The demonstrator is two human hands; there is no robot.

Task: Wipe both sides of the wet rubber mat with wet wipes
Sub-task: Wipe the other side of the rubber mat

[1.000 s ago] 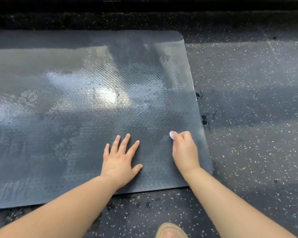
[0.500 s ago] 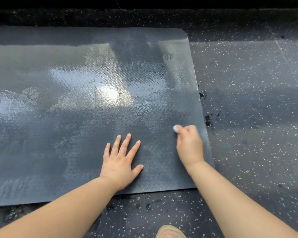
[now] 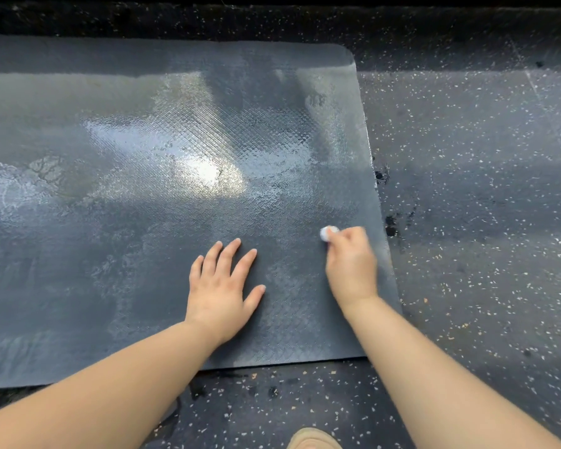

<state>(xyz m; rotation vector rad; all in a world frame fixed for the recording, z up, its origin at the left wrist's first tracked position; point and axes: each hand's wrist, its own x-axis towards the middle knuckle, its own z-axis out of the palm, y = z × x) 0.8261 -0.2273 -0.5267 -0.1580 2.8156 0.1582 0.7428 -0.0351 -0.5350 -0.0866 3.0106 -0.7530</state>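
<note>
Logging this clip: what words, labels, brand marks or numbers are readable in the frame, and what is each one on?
No readable text anywhere.
The dark grey textured rubber mat shows only an embossed pattern and wet sheen.
The black speckled floor shows flecks, not characters.
The small white wad of wet wipe pinched by the right hand looks blank.
The tan shoe tip shows no logo.

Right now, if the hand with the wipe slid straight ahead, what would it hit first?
Nothing stands there: the right hand, gripping the wet wipe, would only cross more wet mat, probably until its far edge.
</note>
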